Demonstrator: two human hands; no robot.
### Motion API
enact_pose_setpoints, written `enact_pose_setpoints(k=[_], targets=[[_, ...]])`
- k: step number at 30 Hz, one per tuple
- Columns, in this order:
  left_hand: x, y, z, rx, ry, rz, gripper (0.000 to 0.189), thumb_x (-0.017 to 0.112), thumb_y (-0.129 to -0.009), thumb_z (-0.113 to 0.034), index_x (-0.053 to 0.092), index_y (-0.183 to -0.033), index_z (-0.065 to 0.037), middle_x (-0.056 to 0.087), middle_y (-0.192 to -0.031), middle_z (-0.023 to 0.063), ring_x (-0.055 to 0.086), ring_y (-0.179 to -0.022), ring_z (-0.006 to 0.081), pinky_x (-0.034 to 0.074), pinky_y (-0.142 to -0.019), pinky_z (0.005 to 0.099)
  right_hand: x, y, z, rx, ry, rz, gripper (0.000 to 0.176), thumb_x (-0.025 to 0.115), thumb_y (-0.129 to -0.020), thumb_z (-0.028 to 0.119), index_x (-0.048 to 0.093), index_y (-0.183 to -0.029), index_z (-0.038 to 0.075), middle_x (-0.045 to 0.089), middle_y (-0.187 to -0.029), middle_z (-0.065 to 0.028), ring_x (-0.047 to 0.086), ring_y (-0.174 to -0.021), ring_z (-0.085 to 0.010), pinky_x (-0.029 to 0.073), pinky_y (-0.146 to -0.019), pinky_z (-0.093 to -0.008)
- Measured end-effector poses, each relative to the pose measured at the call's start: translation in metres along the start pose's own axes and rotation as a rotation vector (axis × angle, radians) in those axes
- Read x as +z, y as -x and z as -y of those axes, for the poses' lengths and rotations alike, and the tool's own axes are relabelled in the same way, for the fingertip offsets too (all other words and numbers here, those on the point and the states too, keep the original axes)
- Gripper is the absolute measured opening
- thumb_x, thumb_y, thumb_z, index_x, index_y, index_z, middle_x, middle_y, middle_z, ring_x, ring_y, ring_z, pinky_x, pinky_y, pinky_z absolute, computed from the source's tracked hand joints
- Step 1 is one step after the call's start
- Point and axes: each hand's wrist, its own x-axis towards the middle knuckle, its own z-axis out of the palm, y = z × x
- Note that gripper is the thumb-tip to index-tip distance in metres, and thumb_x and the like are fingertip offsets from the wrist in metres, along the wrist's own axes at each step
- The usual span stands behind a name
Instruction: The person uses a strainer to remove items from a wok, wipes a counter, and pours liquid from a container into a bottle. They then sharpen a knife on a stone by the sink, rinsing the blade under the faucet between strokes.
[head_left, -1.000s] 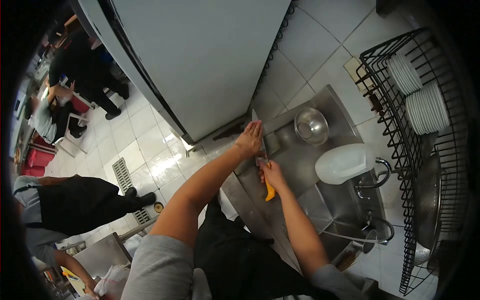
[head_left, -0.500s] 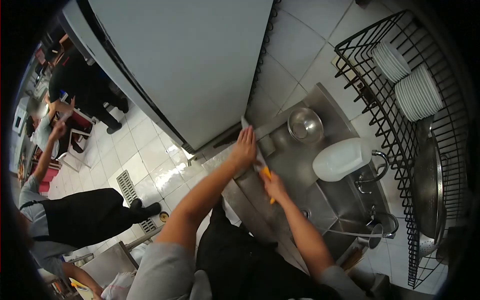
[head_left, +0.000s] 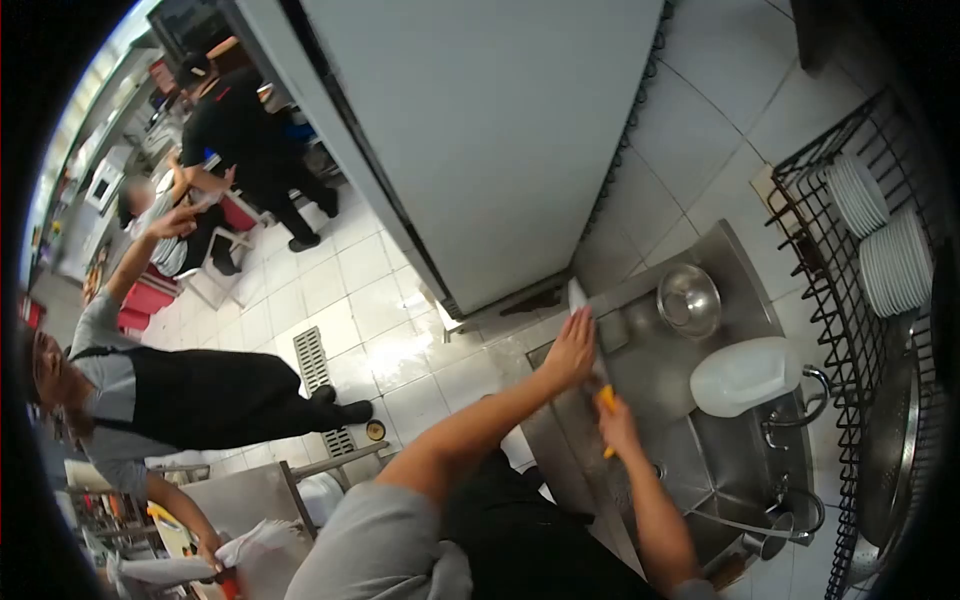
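My right hand (head_left: 619,428) is closed around the yellow handle of a knife (head_left: 607,399) over the near edge of a metal sink (head_left: 655,385). The blade points away from me, and its pale tip shows beyond my fingertips. My left hand (head_left: 571,350) lies along the blade with its fingers stretched out and held together. That hand covers most of the blade, so what lies beneath it cannot be made out.
A steel bowl (head_left: 689,301) and a white plastic jug (head_left: 747,377) stand at the sink by the taps. To the right, a black wire rack (head_left: 815,240) holds stacked white plates (head_left: 897,262). A tall grey cabinet (head_left: 480,150) rises ahead. Co-workers (head_left: 200,400) are at the left.
My view has swung left, so the sink and both hands appear further right and lower. My hands keep their hold on the knife. The nearest co-worker's lower hand now shows with a cloth.
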Motion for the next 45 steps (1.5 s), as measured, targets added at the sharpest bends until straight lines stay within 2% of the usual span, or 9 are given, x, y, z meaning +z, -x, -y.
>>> enact_pose_setpoints(k=[7,11,14,16,19,26,34,42,45], targets=[[-0.011,-0.008,0.01,0.11,0.076,0.069,0.082,0.055,-0.084,-0.048,0.043,-0.132,0.017,0.034,-0.144,0.0353,0.029,-0.139,0.0431,0.019,-0.116,0.0513,0.03,-0.018,-0.036,-0.082,-0.042,-0.048,0.02,0.051,-0.099,0.026,0.054,-0.095,0.006,0.048,-0.055,-0.0016,0.045,-0.04,-0.0139,0.037,-0.037,-0.0316],[-0.037,0.071,-0.027,0.005,0.171,0.103,0.078,0.055,-0.084,-0.043,0.042,-0.134,0.016,0.035,-0.143,0.0367,0.03,-0.138,0.0453,0.02,-0.115,0.0533,0.01,0.09,-0.001,0.211,-0.207,0.228,0.022,0.056,-0.095,0.02,0.056,-0.1,-0.001,0.06,-0.07,-0.016,0.06,-0.065,-0.0305,0.048,-0.063,-0.0405],[0.008,0.04,-0.019,-0.021,-0.064,-0.038,0.089,0.059,-0.081,-0.05,0.037,-0.136,0.017,0.029,-0.146,0.0371,0.028,-0.14,0.0457,0.018,-0.117,0.0521,0.018,0.03,-0.021,-0.212,0.065,-0.089,0.032,0.055,-0.096,0.027,0.059,-0.109,-0.003,0.065,-0.087,-0.0235,0.065,-0.08,-0.0384,0.049,-0.071,-0.0448],[0.004,-0.023,0.025,0.065,0.029,-0.014,0.1,0.065,-0.076,-0.055,0.033,-0.139,0.017,0.027,-0.148,0.0358,0.028,-0.141,0.043,0.019,-0.117,0.0494,0.02,-0.03,-0.005,-0.344,0.061,-0.277,0.03,0.056,-0.096,0.028,0.06,-0.094,-0.001,0.059,-0.066,-0.0125,0.059,-0.059,-0.0251,0.046,-0.057,-0.039],[-0.02,-0.064,0.047,0.165,0.263,0.168,0.118,0.071,-0.067,-0.064,0.027,-0.141,0.016,0.026,-0.15,0.0332,0.028,-0.141,0.0391,0.019,-0.118,0.0471,0.009,-0.037,0.045,0.017,0.011,-0.088,0.047,0.054,-0.096,0.042,0.06,-0.096,-0.005,0.065,-0.091,-0.0288,0.062,-0.089,-0.0461,0.048,-0.072,-0.0462],[-0.068,0.094,-0.052,-0.053,0.325,0.226,0.115,0.069,-0.067,-0.062,0.03,-0.139,0.018,0.025,-0.149,0.036,0.026,-0.141,0.0449,0.016,-0.118,0.0506,0.019,0.094,-0.034,0.013,0.021,0.061,0.035,0.058,-0.095,0.029,0.059,-0.108,-0.003,0.066,-0.094,-0.0259,0.065,-0.093,-0.0408,0.049,-0.077,-0.0438],[-0.021,-0.068,0.034,0.176,0.199,0.119,0.106,0.062,-0.074,-0.063,0.034,-0.137,0.018,0.03,-0.147,0.0351,0.029,-0.14,0.0431,0.019,-0.117,0.0489,0.008,-0.059,0.012,-0.089,0.024,-0.254,0.03,0.057,-0.096,0.03,0.059,-0.093,0.0,0.06,-0.062,-0.014,0.061,-0.054,-0.0257,0.046,-0.051,-0.0402],[-0.06,0.095,-0.068,-0.092,0.162,0.129,0.06,0.042,-0.09,-0.024,0.041,-0.135,0.016,0.03,-0.146,0.0368,0.029,-0.139,0.0459,0.016,-0.117,0.0527,-0.01,0.127,-0.026,-0.02,-0.106,0.22,0.025,0.057,-0.096,0.027,0.061,-0.109,0.007,0.058,-0.067,-0.0059,0.055,-0.053,-0.0133,0.042,-0.05,-0.0296],[-0.048,0.072,-0.061,-0.08,0.086,0.127,0.067,0.044,-0.09,-0.031,0.037,-0.138,0.015,0.028,-0.148,0.0346,0.027,-0.141,0.0432,0.015,-0.118,0.0509,-0.008,0.072,-0.039,-0.212,0.023,0.007,0.028,0.059,-0.095,0.03,0.062,-0.105,0.004,0.06,-0.07,-0.0088,0.057,-0.055,-0.0163,0.044,-0.052,-0.0317]])
